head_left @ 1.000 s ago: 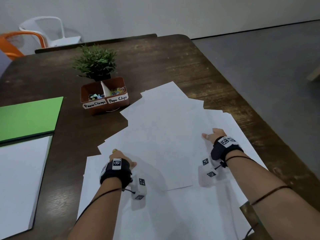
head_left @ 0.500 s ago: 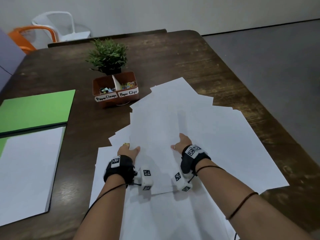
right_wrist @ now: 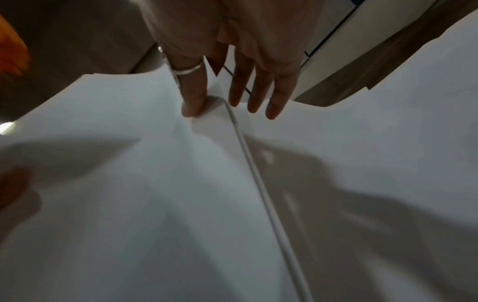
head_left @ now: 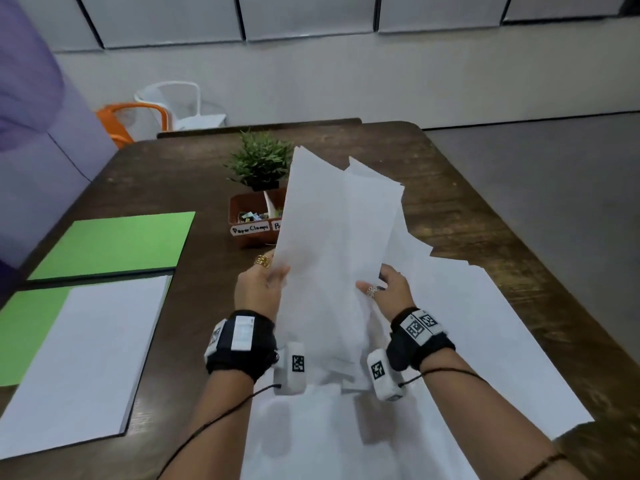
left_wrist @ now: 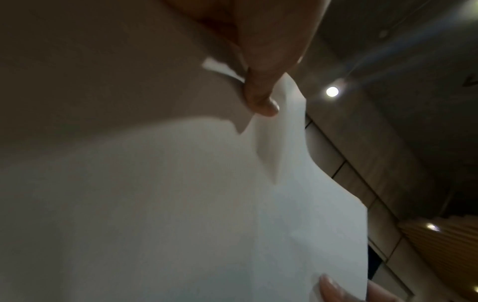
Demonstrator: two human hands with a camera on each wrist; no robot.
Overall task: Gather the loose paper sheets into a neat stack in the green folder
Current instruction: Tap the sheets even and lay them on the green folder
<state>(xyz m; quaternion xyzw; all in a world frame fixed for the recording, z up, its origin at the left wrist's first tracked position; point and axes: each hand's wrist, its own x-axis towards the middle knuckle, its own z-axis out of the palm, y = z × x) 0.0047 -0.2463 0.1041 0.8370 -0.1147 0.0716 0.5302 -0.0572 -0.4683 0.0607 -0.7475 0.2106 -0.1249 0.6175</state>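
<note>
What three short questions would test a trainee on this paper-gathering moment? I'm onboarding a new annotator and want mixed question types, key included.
1. True or false: the bundle of sheets lies flat on the table.
2. Which holds the bundle: (a) left hand only, (b) right hand only, (c) both?
3. Fill in: the green folder lies open to the person's ____.

Key: 1 false, it is raised on end; 2 c; 3 left.
</note>
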